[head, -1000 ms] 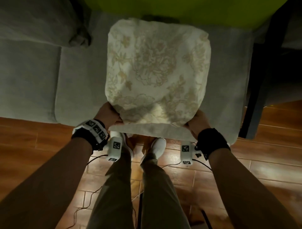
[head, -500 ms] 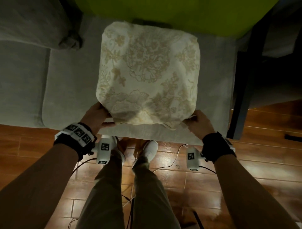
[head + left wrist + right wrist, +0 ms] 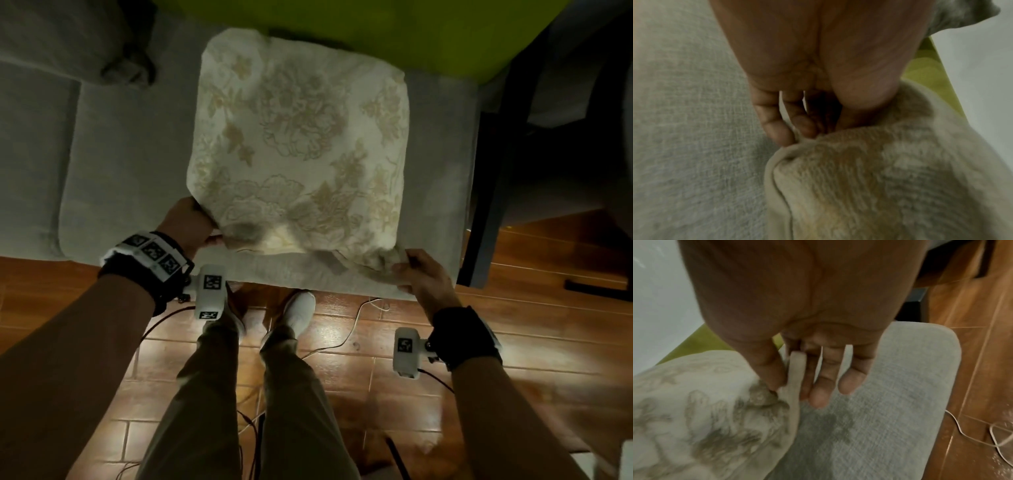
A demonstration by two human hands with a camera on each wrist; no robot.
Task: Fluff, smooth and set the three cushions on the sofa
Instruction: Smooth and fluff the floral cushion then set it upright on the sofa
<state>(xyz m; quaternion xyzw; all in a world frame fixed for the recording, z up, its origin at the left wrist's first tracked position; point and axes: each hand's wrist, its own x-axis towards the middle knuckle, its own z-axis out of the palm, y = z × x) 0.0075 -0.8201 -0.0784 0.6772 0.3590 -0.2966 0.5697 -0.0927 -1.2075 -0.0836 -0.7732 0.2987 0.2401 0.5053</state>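
Both arms fwd; left hand point(image 3: 186, 222) & right hand point(image 3: 423, 274) each pinching a near cushion point(image 3: 301, 144) corner.

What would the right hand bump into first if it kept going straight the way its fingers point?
Probably the grey sofa seat: the right hand pinches the floral cushion corner, its free fingers aiming at the seat just beyond.

You're looking down on dim reddish-brown wood plank flooring point(image 3: 359, 370) with glare patches, thin cables point(image 3: 346, 335) trailing across it, a dark furniture frame point(image 3: 486, 192) at your right, lime-green surface point(image 3: 376, 24) up top.
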